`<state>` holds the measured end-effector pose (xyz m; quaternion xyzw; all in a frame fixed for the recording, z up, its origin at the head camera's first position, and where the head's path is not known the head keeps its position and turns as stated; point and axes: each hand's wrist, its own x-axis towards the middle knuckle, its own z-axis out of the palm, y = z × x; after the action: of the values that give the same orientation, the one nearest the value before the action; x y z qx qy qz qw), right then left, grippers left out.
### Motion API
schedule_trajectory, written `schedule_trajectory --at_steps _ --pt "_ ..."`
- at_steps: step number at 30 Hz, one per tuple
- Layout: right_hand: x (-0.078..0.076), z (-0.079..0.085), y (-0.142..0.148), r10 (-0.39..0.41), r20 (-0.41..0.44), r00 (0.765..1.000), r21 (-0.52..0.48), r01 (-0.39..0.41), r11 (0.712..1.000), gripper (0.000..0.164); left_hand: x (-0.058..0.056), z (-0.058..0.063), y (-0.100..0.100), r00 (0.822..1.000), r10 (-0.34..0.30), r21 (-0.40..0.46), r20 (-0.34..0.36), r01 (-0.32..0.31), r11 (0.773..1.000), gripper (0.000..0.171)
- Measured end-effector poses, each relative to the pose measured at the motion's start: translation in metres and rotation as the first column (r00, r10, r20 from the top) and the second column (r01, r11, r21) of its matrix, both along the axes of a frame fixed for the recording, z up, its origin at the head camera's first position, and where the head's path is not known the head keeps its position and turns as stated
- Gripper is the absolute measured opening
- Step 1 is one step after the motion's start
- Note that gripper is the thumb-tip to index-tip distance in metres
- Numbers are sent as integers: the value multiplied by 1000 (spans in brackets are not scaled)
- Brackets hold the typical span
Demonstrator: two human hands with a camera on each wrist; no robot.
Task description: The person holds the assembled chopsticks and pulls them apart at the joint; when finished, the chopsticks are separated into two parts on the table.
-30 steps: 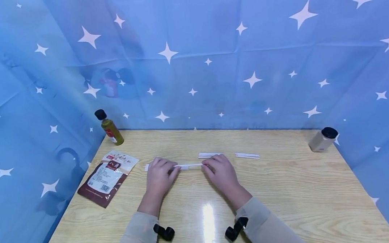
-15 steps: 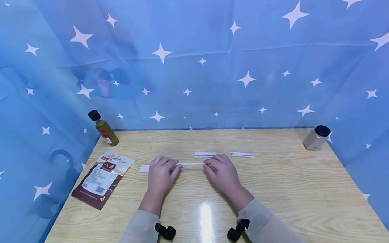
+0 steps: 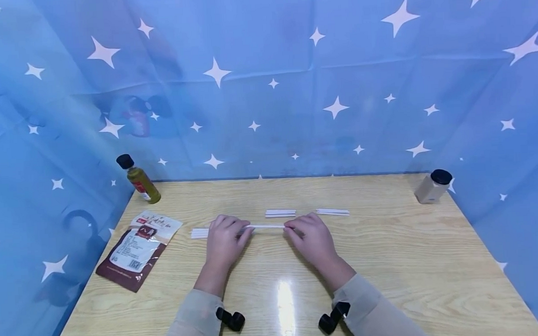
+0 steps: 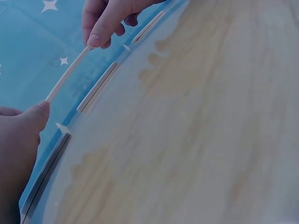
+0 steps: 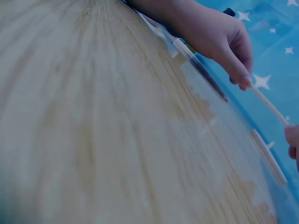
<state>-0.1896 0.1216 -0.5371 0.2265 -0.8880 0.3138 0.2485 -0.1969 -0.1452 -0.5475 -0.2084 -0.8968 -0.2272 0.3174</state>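
Note:
A thin white strip (image 3: pixel 267 226) is stretched between my two hands, raised off the table and slightly bowed in the left wrist view. At its left end my left hand (image 3: pixel 224 240) pinches it with thumb and fingers. The right end is pinched by my right hand (image 3: pixel 313 237). Partly hidden behind the left hand lies a row of white strips (image 3: pixel 199 233) on the table. Farther back, a small group of white strips (image 3: pixel 280 213) lies beyond the held one, and another group (image 3: pixel 332 212) lies to its right.
On the left of the wooden table (image 3: pixel 390 263) lies a brown and white packet (image 3: pixel 137 249), with a black-capped bottle (image 3: pixel 144 186) behind it. A jar with a black lid (image 3: pixel 432 187) stands at the back right. A blue star-patterned curtain (image 3: pixel 248 98) borders the table.
Both hands have shifted a little to the right over the table with the strip between them, uncovering more of the left row. The head view has turned slightly.

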Motion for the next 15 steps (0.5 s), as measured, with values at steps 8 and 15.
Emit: schedule_trajectory --at_steps 8,15 --pt "3 -3 20 -1 12 1000 -19 1 1000 8 -2 -2 19 999 -33 5 20 33 999 15" --pt "4 -1 38 -10 34 999 -48 11 999 9 -5 2 37 998 -53 -4 26 53 999 15"
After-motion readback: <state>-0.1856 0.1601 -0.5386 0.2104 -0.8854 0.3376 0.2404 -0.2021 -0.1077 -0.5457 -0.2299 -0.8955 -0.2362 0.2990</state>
